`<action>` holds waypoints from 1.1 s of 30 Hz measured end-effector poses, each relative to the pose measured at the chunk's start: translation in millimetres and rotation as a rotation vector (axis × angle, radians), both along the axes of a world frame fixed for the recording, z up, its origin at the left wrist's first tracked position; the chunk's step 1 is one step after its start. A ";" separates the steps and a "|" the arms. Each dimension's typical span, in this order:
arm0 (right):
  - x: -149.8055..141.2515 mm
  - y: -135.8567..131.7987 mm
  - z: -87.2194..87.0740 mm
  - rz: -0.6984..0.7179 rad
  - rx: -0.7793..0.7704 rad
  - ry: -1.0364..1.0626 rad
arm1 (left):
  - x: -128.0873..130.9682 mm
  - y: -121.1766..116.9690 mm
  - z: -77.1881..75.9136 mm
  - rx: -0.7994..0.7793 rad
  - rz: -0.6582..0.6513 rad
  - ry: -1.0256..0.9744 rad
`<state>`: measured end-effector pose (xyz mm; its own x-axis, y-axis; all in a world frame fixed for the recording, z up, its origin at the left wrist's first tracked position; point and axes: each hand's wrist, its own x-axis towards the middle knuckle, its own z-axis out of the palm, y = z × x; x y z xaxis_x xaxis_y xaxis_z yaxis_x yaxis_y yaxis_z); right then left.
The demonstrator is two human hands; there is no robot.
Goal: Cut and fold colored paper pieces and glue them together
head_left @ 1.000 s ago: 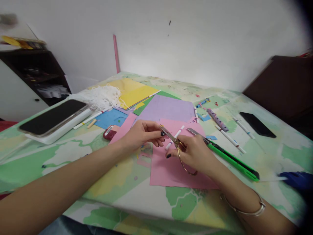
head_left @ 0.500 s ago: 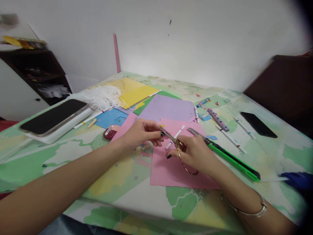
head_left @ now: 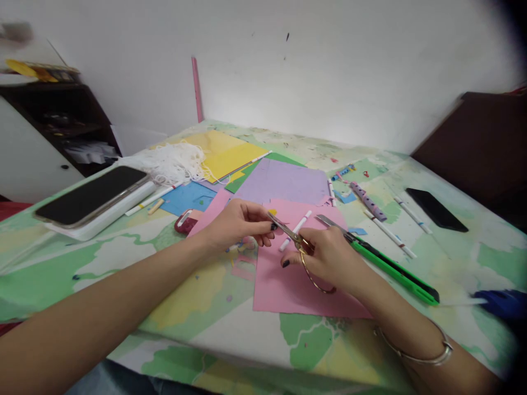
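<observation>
My right hand (head_left: 329, 255) grips a pair of scissors (head_left: 288, 231) with gold-coloured handles, its thumb and fingers at the loops. The blades point up and left and reach my left hand's fingertips. My left hand (head_left: 249, 224) is closed in a pinch beside the blade tips; whatever lies between its thumb and fingers is too small and covered to make out. Beneath both hands is a pink sheet (head_left: 284, 291), with a white marker (head_left: 295, 230) lying on it. A green box cutter (head_left: 391, 269), blade out, lies beside my right hand.
Purple (head_left: 284, 181), yellow (head_left: 230, 151) and blue sheets (head_left: 185, 198) lie farther back, near a heap of white string (head_left: 173, 162). A phone on a white box (head_left: 90, 197) is at left, another phone (head_left: 436, 209) at right. Several markers and paper scraps (head_left: 245, 267) lie about.
Both hands and the scissors keep almost the same place. The whole view has shifted very slightly.
</observation>
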<state>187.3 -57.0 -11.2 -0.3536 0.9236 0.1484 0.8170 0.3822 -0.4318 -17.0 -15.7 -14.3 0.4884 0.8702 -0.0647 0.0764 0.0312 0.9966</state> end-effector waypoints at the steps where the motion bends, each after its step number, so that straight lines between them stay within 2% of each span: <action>1: 0.1 0.1 0.1 0.000 -0.002 -0.004 | -0.1 0.1 0.1 0.003 0.000 0.005; 12: -0.9 -0.1 0.7 -0.005 -0.019 -0.027 | 1.1 -0.9 3.8 0.027 0.013 0.027; 33: 0.3 0.0 0.8 -0.014 -0.004 -0.061 | 1.3 -0.4 1.1 0.025 0.023 0.041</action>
<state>187.6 -57.0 -10.4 -0.3488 0.9291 0.1230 0.8474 0.3687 -0.3822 -15.8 -16.2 -13.2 0.4654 0.8829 -0.0627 0.1172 0.0088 0.9931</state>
